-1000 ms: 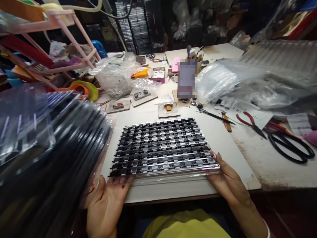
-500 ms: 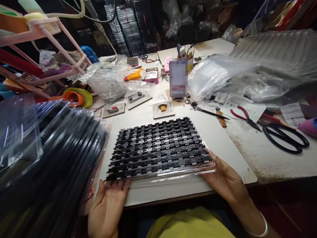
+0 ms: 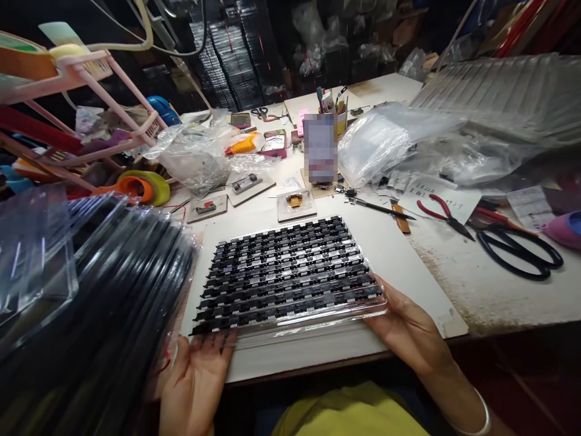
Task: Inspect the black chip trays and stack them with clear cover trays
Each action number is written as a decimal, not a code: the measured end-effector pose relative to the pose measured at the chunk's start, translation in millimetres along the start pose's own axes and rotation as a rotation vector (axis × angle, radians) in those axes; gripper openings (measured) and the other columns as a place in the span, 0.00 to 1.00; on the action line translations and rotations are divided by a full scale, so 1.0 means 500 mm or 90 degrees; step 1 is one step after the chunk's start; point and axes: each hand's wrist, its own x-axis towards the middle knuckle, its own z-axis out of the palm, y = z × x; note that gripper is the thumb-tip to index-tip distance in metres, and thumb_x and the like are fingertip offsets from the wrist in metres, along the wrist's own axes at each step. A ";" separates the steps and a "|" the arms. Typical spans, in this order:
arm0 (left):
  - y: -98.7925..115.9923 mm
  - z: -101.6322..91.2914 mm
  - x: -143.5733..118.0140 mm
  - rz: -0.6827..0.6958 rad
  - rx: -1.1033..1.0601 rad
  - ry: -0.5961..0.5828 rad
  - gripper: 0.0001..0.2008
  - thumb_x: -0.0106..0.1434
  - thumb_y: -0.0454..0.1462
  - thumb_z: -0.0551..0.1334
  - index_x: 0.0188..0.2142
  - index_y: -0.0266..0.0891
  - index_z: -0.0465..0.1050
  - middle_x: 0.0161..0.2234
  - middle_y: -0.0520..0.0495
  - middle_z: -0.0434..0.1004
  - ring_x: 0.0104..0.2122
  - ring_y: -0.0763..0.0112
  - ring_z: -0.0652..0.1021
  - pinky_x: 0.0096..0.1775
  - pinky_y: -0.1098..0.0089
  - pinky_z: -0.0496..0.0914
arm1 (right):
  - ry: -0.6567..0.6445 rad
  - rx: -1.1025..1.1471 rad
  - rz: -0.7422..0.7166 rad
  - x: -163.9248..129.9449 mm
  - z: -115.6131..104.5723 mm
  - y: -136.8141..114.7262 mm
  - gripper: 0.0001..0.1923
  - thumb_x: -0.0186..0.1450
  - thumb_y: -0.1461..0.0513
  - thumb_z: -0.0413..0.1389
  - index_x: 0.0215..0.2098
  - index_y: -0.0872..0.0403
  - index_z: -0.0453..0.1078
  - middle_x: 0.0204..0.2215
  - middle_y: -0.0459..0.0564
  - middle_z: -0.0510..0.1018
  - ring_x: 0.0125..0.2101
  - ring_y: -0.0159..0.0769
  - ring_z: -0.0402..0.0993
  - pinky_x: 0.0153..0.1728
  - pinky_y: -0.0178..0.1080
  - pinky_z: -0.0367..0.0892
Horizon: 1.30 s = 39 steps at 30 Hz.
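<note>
A clear plastic tray (image 3: 313, 324) carries rows of small black parts with metal pins (image 3: 290, 272), which look like connectors. My left hand (image 3: 197, 372) grips its near left corner, fingers underneath and thumb at the side. At the near right corner my right hand (image 3: 408, 327) holds it, fingers partly hidden beneath the rim. The tray is over a white board (image 3: 426, 284) at the table's front edge; whether it touches the board I cannot tell.
Stacked plastic trays (image 3: 118, 290) stand close on the left. To the right lie black-handled scissors (image 3: 521, 251), red-handled pliers (image 3: 447, 215) and tweezers (image 3: 381, 207). Behind are small blocks with parts (image 3: 296, 207), a blurred phone-like panel (image 3: 320, 148) and plastic bags (image 3: 385, 142).
The whole view has shifted slightly, with the table's things a little further left. Both hands keep hold of the tray, which looks nearly unchanged in position.
</note>
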 end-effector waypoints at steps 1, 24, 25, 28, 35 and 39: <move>0.001 -0.001 0.000 -0.006 -0.001 -0.004 0.23 0.69 0.34 0.41 0.47 0.46 0.73 0.41 0.44 0.80 0.42 0.63 0.79 0.46 0.50 0.71 | 0.009 0.006 -0.006 0.000 -0.001 0.000 0.19 0.66 0.60 0.52 0.55 0.51 0.67 0.57 0.51 0.68 0.57 0.43 0.63 0.58 0.50 0.58; -0.002 -0.034 -0.006 -0.038 0.009 -0.133 0.22 0.70 0.39 0.44 0.37 0.39 0.77 0.40 0.44 0.80 0.43 0.63 0.78 0.50 0.55 0.69 | 0.152 -0.050 -0.065 -0.013 0.011 0.021 0.16 0.67 0.59 0.50 0.52 0.40 0.68 0.56 0.45 0.69 0.58 0.42 0.61 0.55 0.56 0.64; -0.002 -0.034 -0.005 -0.034 0.012 -0.140 0.23 0.70 0.38 0.43 0.35 0.39 0.78 0.39 0.44 0.80 0.42 0.64 0.78 0.49 0.55 0.70 | 0.152 -0.048 -0.068 -0.012 0.012 0.021 0.15 0.67 0.59 0.51 0.51 0.40 0.68 0.55 0.45 0.69 0.58 0.42 0.61 0.55 0.56 0.64; -0.003 -0.026 -0.005 -0.021 0.025 -0.142 0.24 0.70 0.36 0.42 0.33 0.38 0.78 0.38 0.43 0.80 0.41 0.64 0.79 0.49 0.55 0.71 | 0.152 -0.043 -0.071 -0.009 0.015 0.020 0.15 0.66 0.60 0.52 0.51 0.41 0.69 0.55 0.45 0.70 0.57 0.41 0.62 0.56 0.56 0.62; -0.001 -0.022 0.000 -0.008 0.063 -0.075 0.26 0.69 0.33 0.40 0.32 0.38 0.78 0.36 0.41 0.80 0.41 0.63 0.79 0.48 0.54 0.71 | 0.130 -0.029 -0.080 -0.005 0.005 0.021 0.17 0.65 0.58 0.55 0.53 0.42 0.68 0.56 0.46 0.69 0.57 0.41 0.62 0.57 0.55 0.60; 0.000 -0.047 0.007 -0.021 0.074 -0.088 0.22 0.69 0.35 0.44 0.35 0.40 0.77 0.41 0.42 0.80 0.46 0.62 0.77 0.50 0.58 0.70 | 0.103 -0.031 -0.076 -0.004 0.002 0.022 0.17 0.66 0.57 0.54 0.53 0.43 0.67 0.57 0.45 0.67 0.57 0.39 0.62 0.58 0.53 0.59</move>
